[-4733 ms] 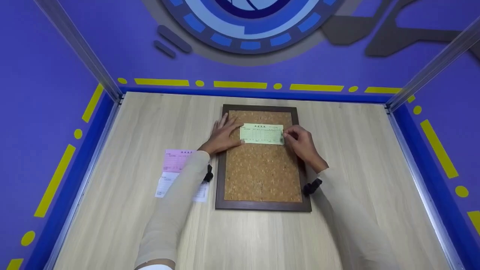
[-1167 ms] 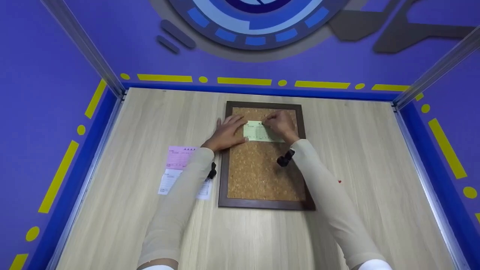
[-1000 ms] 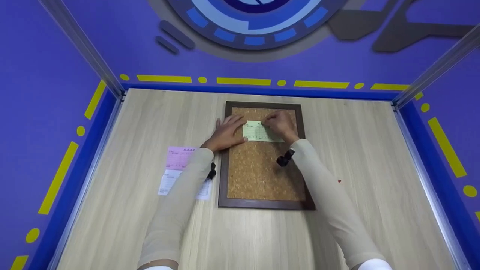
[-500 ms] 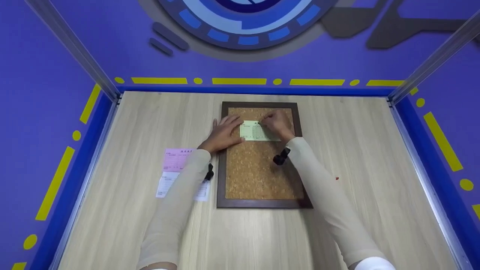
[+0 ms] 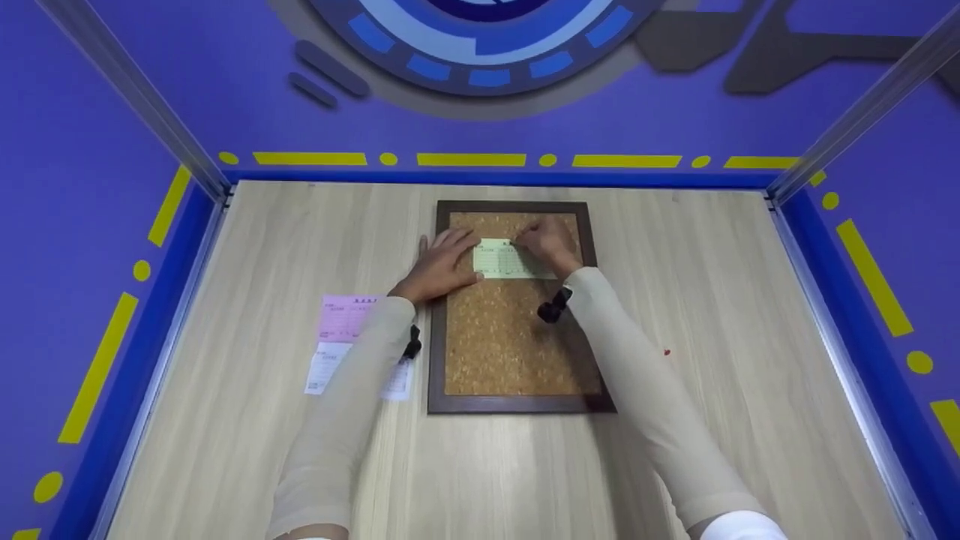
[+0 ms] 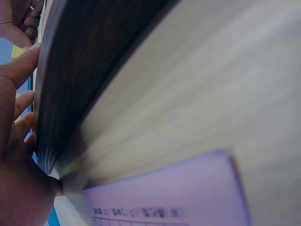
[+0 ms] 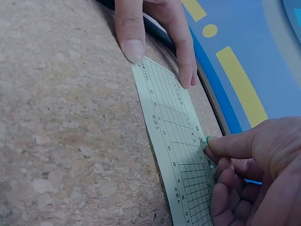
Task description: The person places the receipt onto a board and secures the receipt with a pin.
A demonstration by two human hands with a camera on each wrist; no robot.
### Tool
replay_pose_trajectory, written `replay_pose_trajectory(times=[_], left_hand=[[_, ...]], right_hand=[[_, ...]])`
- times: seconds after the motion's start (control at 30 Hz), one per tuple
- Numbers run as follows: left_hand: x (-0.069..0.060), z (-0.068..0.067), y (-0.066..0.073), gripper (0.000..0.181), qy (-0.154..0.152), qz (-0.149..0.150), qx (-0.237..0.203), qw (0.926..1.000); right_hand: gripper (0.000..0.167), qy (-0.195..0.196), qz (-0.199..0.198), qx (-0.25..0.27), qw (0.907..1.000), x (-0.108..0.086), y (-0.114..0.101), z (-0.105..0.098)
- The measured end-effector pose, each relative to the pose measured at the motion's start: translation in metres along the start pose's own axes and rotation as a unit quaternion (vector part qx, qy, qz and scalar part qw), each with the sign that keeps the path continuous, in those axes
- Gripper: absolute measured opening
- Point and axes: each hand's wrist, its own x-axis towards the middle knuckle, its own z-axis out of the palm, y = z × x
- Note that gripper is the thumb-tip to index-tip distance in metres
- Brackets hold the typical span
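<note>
A light green printed slip (image 5: 499, 259) lies flat on the upper part of a cork board (image 5: 517, 337) with a dark frame. My left hand (image 5: 439, 268) rests at the slip's left end, fingers spread, with thumb and fingertip on its corners in the right wrist view. At the slip's top edge, near the middle, my right hand (image 5: 549, 244) pinches a small green thumbtack (image 7: 207, 139) between thumb and finger. Only the tack's green rim shows; its point is hidden. The right hand covers the slip's upper right part in the head view.
Left of the board, a pink slip (image 5: 341, 319) and white printed paper (image 5: 324, 367) lie on the wooden table (image 5: 487, 480), partly under the left forearm. A tiny red object (image 5: 667, 351) lies right of the right forearm. Blue-purple walls enclose the back and sides.
Since the oldest frame, my right hand has moved from the slip's right edge to its top edge, and the red object has come into view. In the last second both hands stay nearly still.
</note>
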Motion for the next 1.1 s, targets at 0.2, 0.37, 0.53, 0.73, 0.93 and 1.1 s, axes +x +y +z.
replay_pose_trajectory(times=[0.2,0.37,0.53,0.73,0.93,1.1], left_hand=[[0.0010,-0.0015,-0.0010,0.079,-0.004,0.001,-0.004,1.0000],[0.0007,-0.0014,-0.0024,0.079,-0.004,0.004,-0.005,1.0000],[0.0007,0.0004,-0.0023,0.078,-0.003,0.006,-0.007,1.0000],[0.0009,-0.0001,-0.0008,0.079,-0.006,0.005,-0.008,0.9999],[0.0015,0.0008,-0.0019,0.079,-0.005,0.002,-0.005,1.0000],[0.0016,0.0011,-0.0014,0.079,-0.011,-0.003,-0.004,0.9999]], right_hand=[[0.017,-0.003,-0.002,-0.004,1.0000,0.0025,-0.0015,-0.0001],[0.017,-0.003,0.000,-0.019,0.9998,0.0034,-0.0026,0.0002],[0.025,0.000,-0.001,-0.024,0.9997,0.0010,-0.0018,0.0000],[0.023,0.013,0.000,-0.033,0.9994,-0.0002,-0.0017,0.0007],[0.020,0.022,-0.008,-0.045,0.9987,-0.0007,-0.0021,0.0019],[0.024,0.016,-0.011,-0.039,0.9991,-0.0014,-0.0008,0.0020]])
